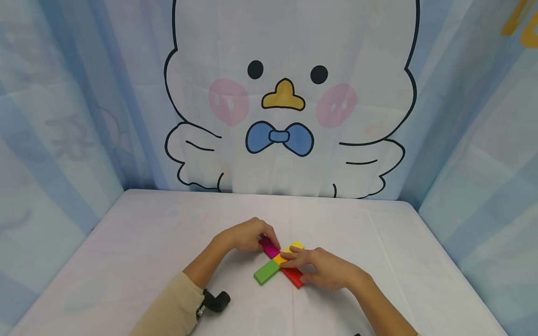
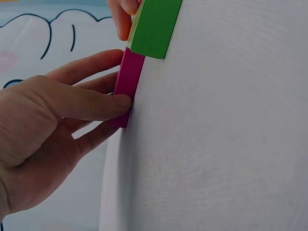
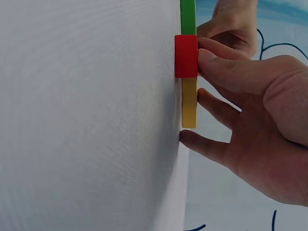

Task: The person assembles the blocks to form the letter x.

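Several coloured blocks lie flat on the white table, their ends meeting in a cross. My left hand point(image 1: 251, 234) holds the magenta block point(image 1: 269, 247) at the upper left; the left wrist view shows the thumb on its near side and fingers on the far side. My right hand point(image 1: 325, 268) reaches in from the right with fairly straight fingers. Its fingers touch the yellow block point(image 1: 299, 244), and its thumb touches the red block point(image 1: 293, 277), both partly covered. At the lower left, the green block point(image 1: 266, 272) touches the others at the centre, untouched by either hand.
The white table point(image 1: 168, 224) extends around the blocks. Behind it hangs a curtain point(image 1: 286, 172) with a cartoon bird; more curtain stands at both sides. A black wrist device point(image 1: 216, 302) sits by the left sleeve.
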Tool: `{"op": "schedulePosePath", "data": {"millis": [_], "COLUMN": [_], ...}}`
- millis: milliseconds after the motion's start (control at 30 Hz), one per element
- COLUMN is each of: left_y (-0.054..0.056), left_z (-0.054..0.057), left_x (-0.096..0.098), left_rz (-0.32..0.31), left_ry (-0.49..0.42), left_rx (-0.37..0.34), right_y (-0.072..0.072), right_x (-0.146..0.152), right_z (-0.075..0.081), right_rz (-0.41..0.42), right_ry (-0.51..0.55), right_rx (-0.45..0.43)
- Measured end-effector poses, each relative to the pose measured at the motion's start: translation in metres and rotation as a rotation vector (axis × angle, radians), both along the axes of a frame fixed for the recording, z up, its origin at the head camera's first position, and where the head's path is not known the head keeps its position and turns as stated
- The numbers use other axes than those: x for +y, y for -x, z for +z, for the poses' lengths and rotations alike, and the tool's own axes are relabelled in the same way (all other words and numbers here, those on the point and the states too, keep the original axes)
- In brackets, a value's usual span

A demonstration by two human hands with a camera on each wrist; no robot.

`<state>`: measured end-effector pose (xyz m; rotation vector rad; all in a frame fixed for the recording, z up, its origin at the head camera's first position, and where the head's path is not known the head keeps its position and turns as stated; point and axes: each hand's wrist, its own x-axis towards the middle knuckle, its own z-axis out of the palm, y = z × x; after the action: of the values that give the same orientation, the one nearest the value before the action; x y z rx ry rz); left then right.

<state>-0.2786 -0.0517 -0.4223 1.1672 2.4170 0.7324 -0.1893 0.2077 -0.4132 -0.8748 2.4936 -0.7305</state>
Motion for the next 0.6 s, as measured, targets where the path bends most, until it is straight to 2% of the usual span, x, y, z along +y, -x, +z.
{"op": "schedulePosePath", "data": {"millis": [600], "left_y": [-0.0012], "left_z": [-0.0035], "left_x": [-0.0004], "left_rz": [0.009], "left_ry": [-0.006], "left_rx": [0.014], "right_y": [0.0007], "right_x": [0.0018], "right_z": [0.0003], "right_rz": [0.014], "right_ry": [-0.016], "right_rx": [0.051]}}
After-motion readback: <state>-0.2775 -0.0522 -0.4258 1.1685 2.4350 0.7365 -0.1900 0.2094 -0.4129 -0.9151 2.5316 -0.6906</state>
